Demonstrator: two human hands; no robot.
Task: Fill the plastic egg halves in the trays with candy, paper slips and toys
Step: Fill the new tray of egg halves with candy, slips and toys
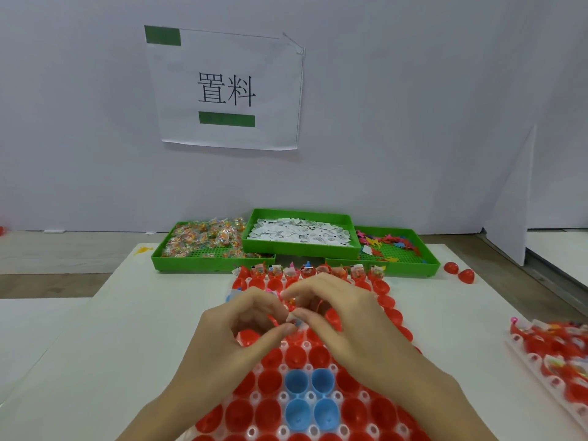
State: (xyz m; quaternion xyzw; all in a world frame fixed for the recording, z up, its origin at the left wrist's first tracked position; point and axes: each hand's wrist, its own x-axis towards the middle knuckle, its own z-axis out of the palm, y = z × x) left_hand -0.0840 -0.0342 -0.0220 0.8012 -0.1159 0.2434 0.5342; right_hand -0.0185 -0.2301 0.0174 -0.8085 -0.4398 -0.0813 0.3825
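We take the clear egg tray (pixel 305 346) in front of us as our landmark. Its sockets hold red egg halves (pixel 269 381) with four blue egg halves (pixel 310 397) clustered in the near middle; the row at its far edge (pixel 307 271) already carries candy, slips and small toys, while the halves nearer us look empty. Just beyond the tray stand three green bins: the left bin (pixel 203 261) holds wrapped candy (pixel 206 235), the middle bin (pixel 302 248), raised over the others, holds white paper slips (pixel 299 233), and the right bin (pixel 410 265) holds coloured flat toys (pixel 389 240). To the tray's right lies a second tray (pixel 555 351) of filled red halves, and two loose red halves (pixel 458 272) rest near the right bin. Both hands hover over the tray's middle, fingers curled inward. Our left hand (pixel 235 326) and right hand (pixel 337 310) meet at the fingertips, pinching something small and partly red between them; what it is we cannot tell.
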